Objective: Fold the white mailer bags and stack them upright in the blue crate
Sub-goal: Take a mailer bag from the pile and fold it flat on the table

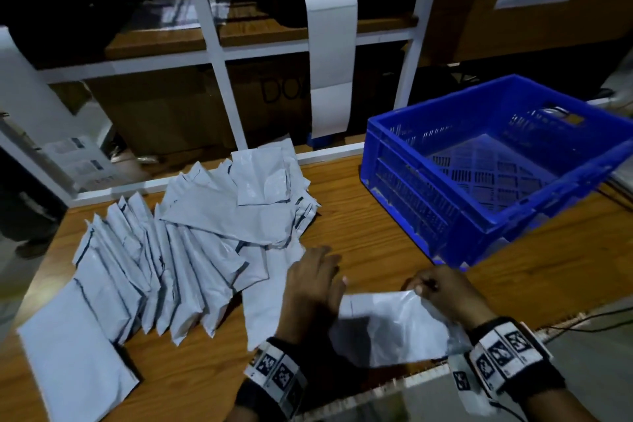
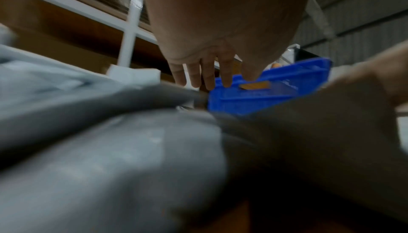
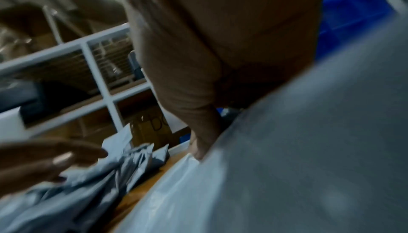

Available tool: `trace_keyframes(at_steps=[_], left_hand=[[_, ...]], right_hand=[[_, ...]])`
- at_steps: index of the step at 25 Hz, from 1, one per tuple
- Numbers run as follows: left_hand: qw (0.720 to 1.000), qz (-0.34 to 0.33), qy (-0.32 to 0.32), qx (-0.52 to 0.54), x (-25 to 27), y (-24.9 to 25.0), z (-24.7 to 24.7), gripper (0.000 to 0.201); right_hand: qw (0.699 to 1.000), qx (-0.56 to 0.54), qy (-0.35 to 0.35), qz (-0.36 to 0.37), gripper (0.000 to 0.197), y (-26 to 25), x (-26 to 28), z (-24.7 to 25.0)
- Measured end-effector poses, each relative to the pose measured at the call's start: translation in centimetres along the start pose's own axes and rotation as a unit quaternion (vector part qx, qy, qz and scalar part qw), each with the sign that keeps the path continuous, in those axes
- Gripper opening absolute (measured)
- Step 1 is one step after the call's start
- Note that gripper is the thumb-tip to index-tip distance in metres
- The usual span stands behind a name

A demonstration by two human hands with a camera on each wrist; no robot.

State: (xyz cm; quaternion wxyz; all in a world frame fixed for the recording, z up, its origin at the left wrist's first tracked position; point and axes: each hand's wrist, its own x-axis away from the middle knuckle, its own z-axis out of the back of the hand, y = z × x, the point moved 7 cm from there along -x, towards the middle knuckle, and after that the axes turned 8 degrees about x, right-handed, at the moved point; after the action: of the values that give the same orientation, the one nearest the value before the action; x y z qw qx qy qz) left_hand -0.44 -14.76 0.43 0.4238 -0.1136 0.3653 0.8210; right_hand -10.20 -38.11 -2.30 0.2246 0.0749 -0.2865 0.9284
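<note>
On the near edge of the wooden tabletop [image 1: 376, 236], between the two hands, lies one white mailer bag [image 1: 394, 332], crumpled and a little lifted at its right end. The right hand [image 1: 442, 288] pinches the far right corner of this bag between the thumb and the curled fingers, so the corner stands up from the wood. The left hand [image 1: 313, 284] is palm down with the fingers nearly straight, pointing to the far side, and it grips nothing. It lies over the left end of the bag, where this bag meets the nearest bag of the pile. I cannot tell if the palm really presses down or is only just above. In the left wrist view its fingers [image 2: 196, 78] are straight and slightly spread.

To the left, the pile of mailer bags [image 1: 178, 250] covers the left half of the tabletop. Many lie flat and overlapping like a fan, and more lie crossed over them at the far side. The blue crate [image 1: 479, 161] stands at the far right of the tabletop, apart from the pile and near the right hand; its perforated floor and slotted walls show. Behind the tabletop a white shelf rack [image 1: 219, 55] holds cardboard boxes, and a long paper strip [image 1: 330, 62] hangs from it. Both wrists carry black wristbands [image 1: 507, 356] with square printed markers.
</note>
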Motion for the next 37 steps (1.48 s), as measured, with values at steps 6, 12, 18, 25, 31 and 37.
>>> trace_keyframes(at_steps=[6, 12, 18, 25, 31, 37], left_hand=[[0.989, 0.061, -0.122, -0.052, 4.5, 5.6, -9.9, 0.048], [0.976, 0.13, -0.122, -0.122, 7.3, 6.7, -12.5, 0.057], [0.967, 0.162, -0.117, -0.158, 7.8, 8.2, -12.0, 0.056], [0.967, 0.17, -0.114, -0.154, 7.5, 7.3, -12.3, 0.055], [0.96, 0.227, -0.098, -0.134, 5.5, 7.4, -12.2, 0.053], [0.959, 0.225, -0.102, -0.141, 6.5, 6.2, -13.4, 0.053]], right_hand=[[0.991, 0.088, 0.081, 0.064, 0.02, 2.3, -0.2, 1.0], [0.932, 0.138, 0.238, 0.236, 0.038, 2.6, 5.0, -0.5], [0.928, 0.219, 0.189, 0.236, 0.052, 4.9, 5.5, -4.8], [0.923, 0.223, 0.208, 0.233, 0.054, 5.1, 5.1, -4.8], [0.929, 0.221, 0.2, 0.22, 0.052, 4.1, 4.3, -4.8], [0.913, 0.109, 0.252, 0.303, 0.042, 1.2, 3.7, -4.5]])
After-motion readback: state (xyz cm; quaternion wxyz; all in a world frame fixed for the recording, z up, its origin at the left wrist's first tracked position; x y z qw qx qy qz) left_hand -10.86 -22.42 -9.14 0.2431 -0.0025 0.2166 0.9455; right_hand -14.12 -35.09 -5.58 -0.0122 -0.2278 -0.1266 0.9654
